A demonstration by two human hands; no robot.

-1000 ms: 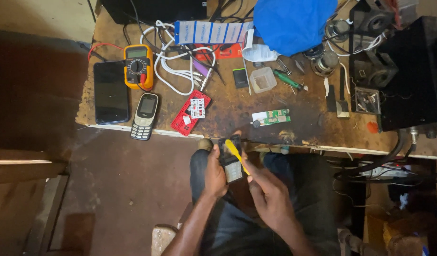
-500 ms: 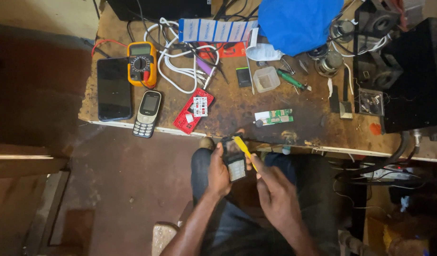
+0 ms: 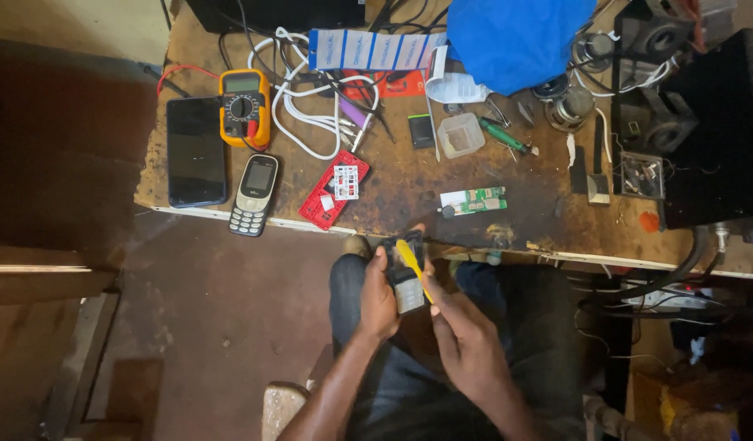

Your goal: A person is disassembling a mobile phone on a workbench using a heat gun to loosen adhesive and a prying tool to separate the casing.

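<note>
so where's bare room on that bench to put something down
Bare wood lies between the red phone shell and the green circuit board, and right of that board along the workbench front edge. The back is crowded: white cables, multimeter, blue cloth.

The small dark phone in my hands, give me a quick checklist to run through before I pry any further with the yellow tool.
1. Left hand grips the small dark phone firmly: ok.
2. Right hand holds the yellow tool: ok.
3. Tool tip seated in the phone's seam: cannot tell, too small to see.
4. Phone held over the lap, clear of the workbench edge: ok.
5. Green circuit board lies flat on the bench, away from the hands: ok.
6. Loose parts on the lap: cannot tell.
</note>
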